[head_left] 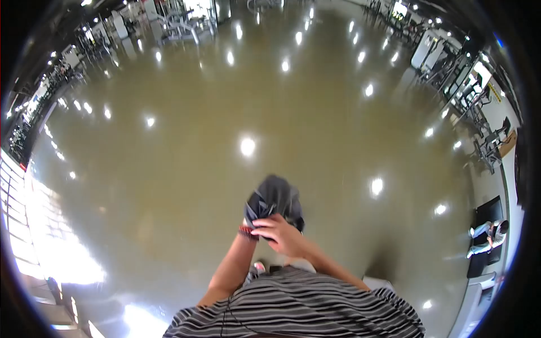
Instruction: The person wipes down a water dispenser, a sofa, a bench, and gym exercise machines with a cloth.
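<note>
A dark grey, crumpled piece of cloth, perhaps a cap or a soft bag, is held up in front of my body. My left hand goes in behind or under it, so its fingers are hidden. Around my left wrist is a red and dark beaded bracelet. My right hand lies across the cloth's near edge, close to the bracelet, with its fingers bent onto the fabric.
Shiny olive floor spreads ahead, reflecting ceiling lights. Gym machines line the far side, with more exercise equipment at the right. A person sits by the right wall. Bright windows are at the left. One shoe shows below me.
</note>
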Motion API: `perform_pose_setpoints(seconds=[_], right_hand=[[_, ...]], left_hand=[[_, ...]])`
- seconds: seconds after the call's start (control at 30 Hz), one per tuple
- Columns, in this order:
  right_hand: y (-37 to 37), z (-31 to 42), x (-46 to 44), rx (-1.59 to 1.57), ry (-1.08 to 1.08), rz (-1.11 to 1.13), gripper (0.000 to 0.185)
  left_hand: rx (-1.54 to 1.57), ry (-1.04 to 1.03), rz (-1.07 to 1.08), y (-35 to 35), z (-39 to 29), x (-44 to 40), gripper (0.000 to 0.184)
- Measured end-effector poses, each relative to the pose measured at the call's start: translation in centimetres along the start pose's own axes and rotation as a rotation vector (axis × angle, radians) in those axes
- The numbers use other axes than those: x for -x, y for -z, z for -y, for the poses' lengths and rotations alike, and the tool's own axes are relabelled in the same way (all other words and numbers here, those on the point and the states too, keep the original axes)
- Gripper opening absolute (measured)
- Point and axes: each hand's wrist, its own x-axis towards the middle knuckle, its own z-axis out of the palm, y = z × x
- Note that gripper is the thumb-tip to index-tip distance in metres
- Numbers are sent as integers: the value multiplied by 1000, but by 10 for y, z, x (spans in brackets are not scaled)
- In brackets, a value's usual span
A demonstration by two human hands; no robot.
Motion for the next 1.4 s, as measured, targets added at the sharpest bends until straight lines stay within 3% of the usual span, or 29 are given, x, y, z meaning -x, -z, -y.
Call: perform_pose_setpoints(seconds=[0.03,0.07,0.13,0.3,0.43,0.5,0.57,0.67,0.77,0.83,0.9,0.97,1.03,1.07,1.17,1.27,1.33,1.4], right_hand=[[7,-10,2,1,44,8,44],[14,-22,6,-93,-1,26,41],[41,-52,13,-249,-55,48,35],[111,-144,15,-543,-518,-231,28],[162,-220,0,-856,-580,-479,38],[186,-246,-15,-993,-670,-409,43],[192,-262,-24,-1145,-682,-299,46],[180,-305,-41,-1383,-516,-133,41],[184,-306,-62,-1477,-553,-332,38],[197,-318,-75,-1448,-567,-467,31],[219,-340,-83,-1368,-557,-552,28],[245,-359,-96,-1305,-519,-605,26],[265,-383,-115,-1177,-521,-657,25],[269,-387,-119,-1135,-521,-690,25],[302,-423,-173,-1014,-532,-792,23],[333,-454,-233,-911,-564,-902,18],[325,-420,-219,-854,-569,-985,14],[335,-426,-237,-832,-579,-1016,13]], left_hand=[[14,-47,-18,-11,-1,-20,49],[-430,-149,183,0,-6,-40,49],[-461,-232,124,-17,-7,-73,50],[-775,-403,-45,-69,8,-149,50],[-1496,-503,79,-110,20,-203,50],[-1881,-535,166,-130,28,-224,50],[-2003,-490,190,-137,33,-240,51],[-1541,-302,44,-99,29,-259,55],[-887,-242,-141,-57,16,-276,57],[-892,-314,-63,-42,-4,-290,55],[-816,-260,-154,-17,-34,-304,53],[-656,-85,-390,23,-80,-329,53],[-698,-130,-207,46,-109,-355,50],[-827,-106,-242,49,-113,-364,37],[-778,10,-403,89,-148,-430,26],[-567,18,-358,81,-170,-502,21],[-290,61,-276,78,-160,-475,27],[-253,71,-386,61,-161,-505,28]])
